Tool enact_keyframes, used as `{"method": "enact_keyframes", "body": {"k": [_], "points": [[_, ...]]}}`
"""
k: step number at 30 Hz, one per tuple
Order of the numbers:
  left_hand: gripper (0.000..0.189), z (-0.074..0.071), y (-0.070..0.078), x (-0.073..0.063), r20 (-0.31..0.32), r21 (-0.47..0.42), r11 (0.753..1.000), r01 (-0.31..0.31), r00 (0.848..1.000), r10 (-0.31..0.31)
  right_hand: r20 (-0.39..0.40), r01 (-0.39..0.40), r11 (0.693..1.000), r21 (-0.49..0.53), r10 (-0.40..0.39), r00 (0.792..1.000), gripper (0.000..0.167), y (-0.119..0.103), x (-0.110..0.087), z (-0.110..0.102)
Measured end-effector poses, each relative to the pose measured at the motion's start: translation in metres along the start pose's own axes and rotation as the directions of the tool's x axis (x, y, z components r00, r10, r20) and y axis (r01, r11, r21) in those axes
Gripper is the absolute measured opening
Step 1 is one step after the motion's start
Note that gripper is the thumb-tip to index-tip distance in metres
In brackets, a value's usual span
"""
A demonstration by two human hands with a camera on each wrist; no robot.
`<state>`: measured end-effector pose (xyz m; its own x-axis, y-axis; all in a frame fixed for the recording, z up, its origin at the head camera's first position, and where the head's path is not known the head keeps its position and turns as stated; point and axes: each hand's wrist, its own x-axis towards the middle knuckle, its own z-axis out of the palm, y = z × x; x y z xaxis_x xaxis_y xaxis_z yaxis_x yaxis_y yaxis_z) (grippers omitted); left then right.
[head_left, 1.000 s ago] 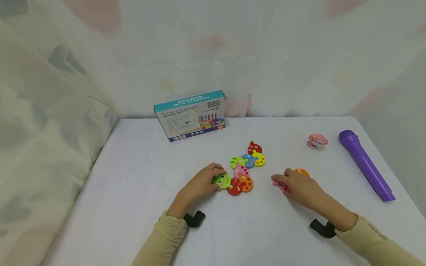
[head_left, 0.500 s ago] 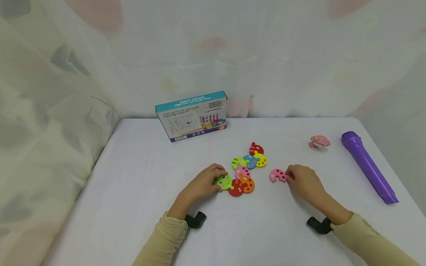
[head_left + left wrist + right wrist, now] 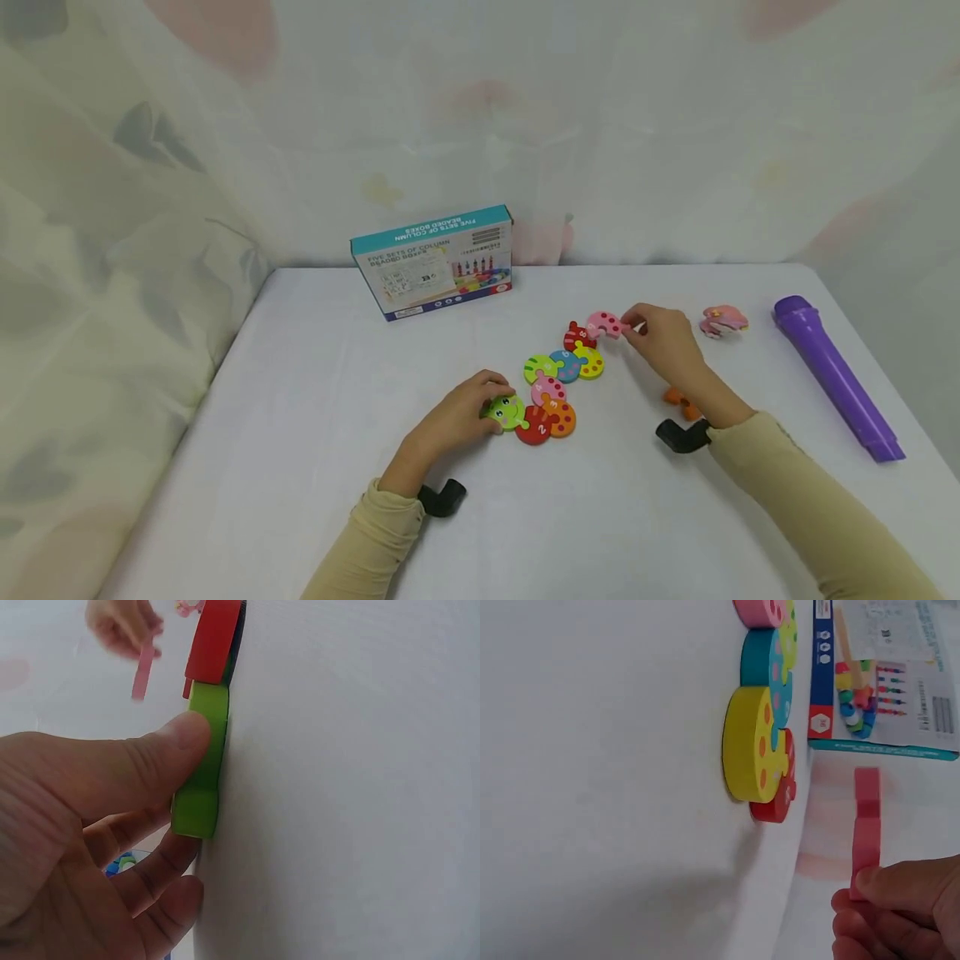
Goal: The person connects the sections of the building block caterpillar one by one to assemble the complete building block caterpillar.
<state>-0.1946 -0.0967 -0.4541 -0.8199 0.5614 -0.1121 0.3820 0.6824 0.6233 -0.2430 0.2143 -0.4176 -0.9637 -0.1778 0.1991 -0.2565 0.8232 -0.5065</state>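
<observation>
My left hand point(image 3: 456, 412) grips the green caterpillar-head puzzle piece point(image 3: 506, 412) with its smiling face up; in the left wrist view the thumb presses its edge. Linked to the head runs a winding chain of numbered pieces: red 2 point(image 3: 533, 426), orange 3 point(image 3: 561, 419), then pink, green, blue, yellow and a red 8 point(image 3: 577, 336) at the far end. My right hand point(image 3: 669, 340) pinches a pink dotted puzzle piece point(image 3: 609, 323) by its knob, beside the red 8. The right wrist view shows this pink piece point(image 3: 867, 825) held up off the table.
An orange puzzle piece point(image 3: 679, 402) lies by my right forearm, partly covered. Back right are a pink animal figure point(image 3: 723, 321) and a purple microphone-shaped tube point(image 3: 836, 375). A beaded-boxes toy carton point(image 3: 431, 262) stands at the back edge of the white table point(image 3: 300, 375).
My right hand has carried the pink piece up and leftward to the chain's far end, first turning it into view from under the fingers. The left hand stays on the green head.
</observation>
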Motion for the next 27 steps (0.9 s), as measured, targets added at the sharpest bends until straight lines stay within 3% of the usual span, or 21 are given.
{"method": "enact_keyframes", "body": {"k": [5,10,27], "points": [[0.049,0.0,-0.001,-0.001,0.001,-0.001,1.0,0.002,1.0,-0.002,0.05,-0.036,0.999,0.01,0.036,0.998,0.016,-0.004,0.028,0.02],[0.049,0.0,0.0,0.0,0.001,0.002,1.0,0.001,1.0,-0.001,0.077,-0.058,0.998,-0.024,0.06,0.995,0.016,-0.006,0.043,0.032],[0.049,0.001,-0.001,0.001,0.0,0.007,1.0,-0.001,1.0,0.001,0.176,-0.114,0.99,-0.088,0.128,0.976,0.018,-0.002,0.051,0.042]]}}
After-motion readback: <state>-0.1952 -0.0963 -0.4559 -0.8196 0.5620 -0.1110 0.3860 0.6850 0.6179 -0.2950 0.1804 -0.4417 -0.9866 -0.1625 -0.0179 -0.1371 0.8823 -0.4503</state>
